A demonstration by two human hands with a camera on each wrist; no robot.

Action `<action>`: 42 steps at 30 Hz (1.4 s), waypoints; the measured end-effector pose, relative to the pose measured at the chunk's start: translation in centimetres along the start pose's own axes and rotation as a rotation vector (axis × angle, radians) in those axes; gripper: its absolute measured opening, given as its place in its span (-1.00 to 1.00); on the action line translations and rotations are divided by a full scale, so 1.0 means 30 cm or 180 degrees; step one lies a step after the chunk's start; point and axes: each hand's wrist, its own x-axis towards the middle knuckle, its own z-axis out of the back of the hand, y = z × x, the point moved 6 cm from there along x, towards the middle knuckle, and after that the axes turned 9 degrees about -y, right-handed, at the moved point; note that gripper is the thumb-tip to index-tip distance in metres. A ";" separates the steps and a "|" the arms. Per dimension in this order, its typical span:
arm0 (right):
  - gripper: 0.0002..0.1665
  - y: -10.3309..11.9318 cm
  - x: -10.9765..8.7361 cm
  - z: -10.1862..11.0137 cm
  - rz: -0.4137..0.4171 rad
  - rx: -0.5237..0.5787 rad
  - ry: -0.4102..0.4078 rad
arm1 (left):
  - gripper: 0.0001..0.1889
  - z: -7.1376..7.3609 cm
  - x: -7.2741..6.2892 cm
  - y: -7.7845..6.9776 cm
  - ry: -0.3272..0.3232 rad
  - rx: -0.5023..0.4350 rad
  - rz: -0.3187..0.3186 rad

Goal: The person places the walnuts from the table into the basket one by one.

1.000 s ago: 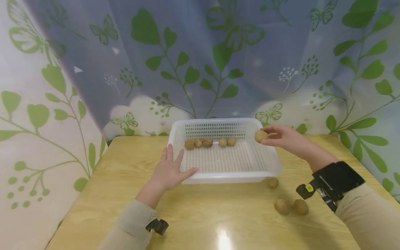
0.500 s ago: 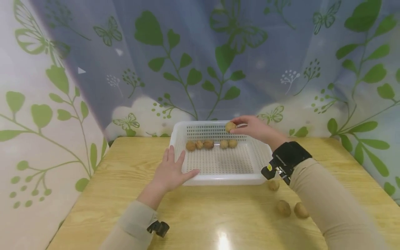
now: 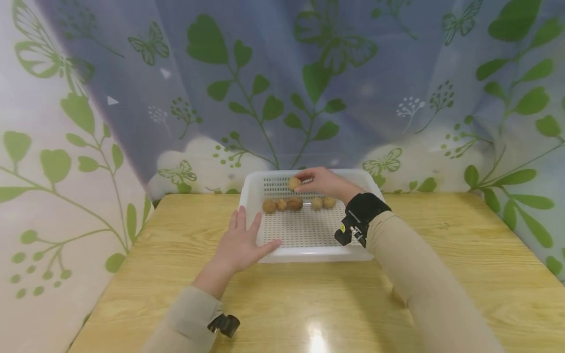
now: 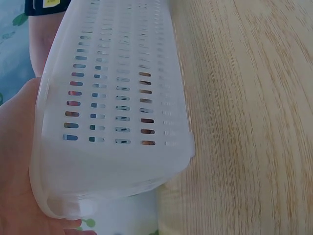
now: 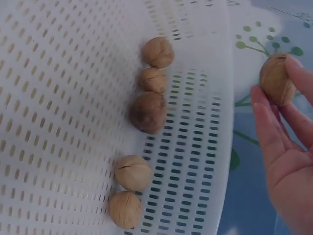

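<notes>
My right hand [image 3: 326, 182] pinches a round tan walnut [image 3: 294, 184] between thumb and fingertips, above the back part of a white plastic basket [image 3: 318, 254]. The right wrist view shows this walnut [image 5: 277, 80] raised beyond the basket's rim line. Along the basket's back wall lies a row of several walnuts: a darker one [image 5: 149, 112] with two beside it, then a gap, then a lighter pair [image 5: 133, 173]. My left hand [image 3: 240, 245] rests at the basket's front left corner, fingers spread and straight. In the left wrist view it touches the basket rim [image 4: 41, 122].
A wooden table [image 3: 300, 304] carries the basket. Part of a walnut [image 3: 397, 295] peeks out beside my right sleeve [image 3: 423, 274], which covers the table behind it. A leaf-patterned cloth [image 3: 273, 98] hangs close behind the basket.
My right hand has carried the walnut leftward from the basket's right rim to above the row. My forearm now covers most of the walnuts on the table. The left hand stays put.
</notes>
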 end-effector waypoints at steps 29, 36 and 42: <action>-0.54 -0.010 0.123 -0.363 0.0753 -0.1380 0.0598 | 0.02 -0.004 -0.006 -0.006 -0.0135 0.0075 -0.0036; -0.51 0.006 0.107 -0.285 0.0507 -0.1089 0.0775 | 0.00 -0.003 -0.009 -0.017 -0.0058 0.0115 -0.0036; -0.42 0.060 -0.002 -0.044 0.0408 -0.1082 0.0660 | 0.02 0.011 0.008 -0.010 -0.0076 0.0309 -0.0030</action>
